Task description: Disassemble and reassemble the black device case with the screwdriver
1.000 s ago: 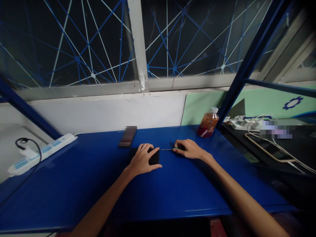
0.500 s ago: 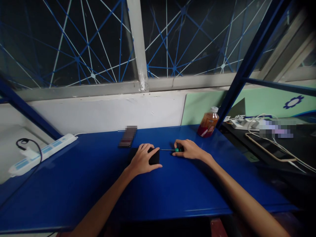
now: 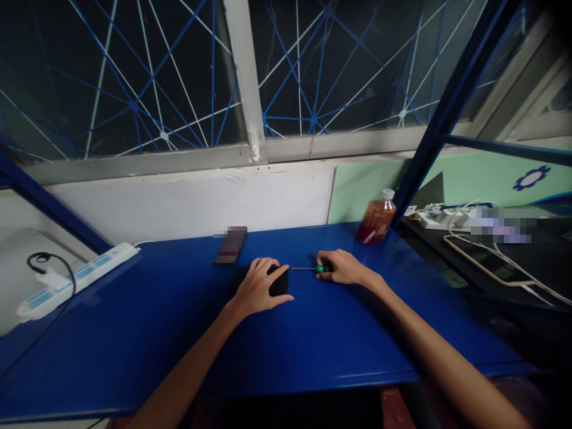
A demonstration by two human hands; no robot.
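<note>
My left hand lies over a black box-shaped object, with its fingers along the far side and the thumb at the near side, gripping it on the blue table. Most of that object is hidden under the palm. In my right hand is a screwdriver with a green and black handle, pinched between thumb and fingers. Its thin metal shaft points left, and the tip meets or nearly meets the right end of the black object; contact is too small to tell.
A dark phone lies behind my left hand. At the back right stands a bottle with a white cap. A white power strip runs along the left edge. On the black surface at right are another phone and white cables.
The view has shifted slightly. My right hand has turned the screwdriver handle a little, its fingers slightly changed in position. My left hand stays on the black object.
</note>
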